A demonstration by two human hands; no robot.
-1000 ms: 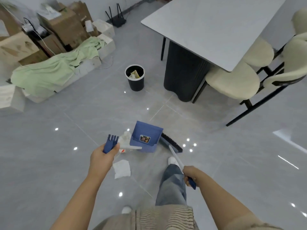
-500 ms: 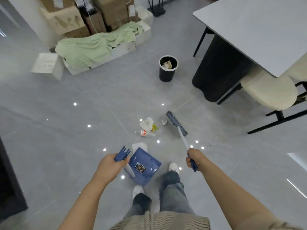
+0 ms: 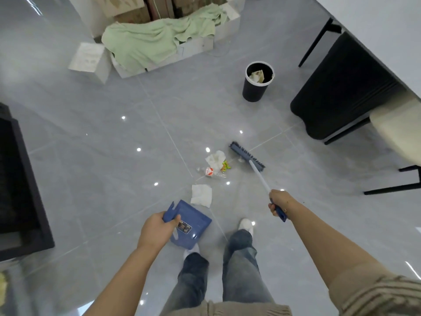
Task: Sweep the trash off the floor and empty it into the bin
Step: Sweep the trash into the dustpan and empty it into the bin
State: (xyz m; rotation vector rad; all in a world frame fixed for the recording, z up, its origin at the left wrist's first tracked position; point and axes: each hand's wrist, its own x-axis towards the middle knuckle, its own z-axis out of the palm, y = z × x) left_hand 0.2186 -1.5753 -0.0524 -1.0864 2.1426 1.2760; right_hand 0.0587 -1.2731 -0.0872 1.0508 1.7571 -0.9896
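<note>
While the person stands over the litter, the left hand [image 3: 157, 232] has its fingers curled round the handle of the blue dustpan [image 3: 190, 225], and the right hand [image 3: 278, 201] has its fingers wrapped round the grip of the broom [image 3: 247, 156]. The trash [image 3: 215, 164], crumpled paper and wrappers with a flat tissue [image 3: 201, 195] lying nearer the feet, rests on the floor [image 3: 91, 156] between dustpan and broom head, well apart from the black bin [image 3: 258, 82] beside the tabletop [image 3: 376, 30]. Such litter is judged light and soft, likely to skid on the glossy tiles, so short, low strokes toward the pan suit it; the broom is best held at its grip and the rigid pan by its handle. Compared with half a second ago, the dustpan and both hands hold much the same pose, the broom head sits slightly closer to the pile, and the view has tilted so the bin lies further right.
</note>
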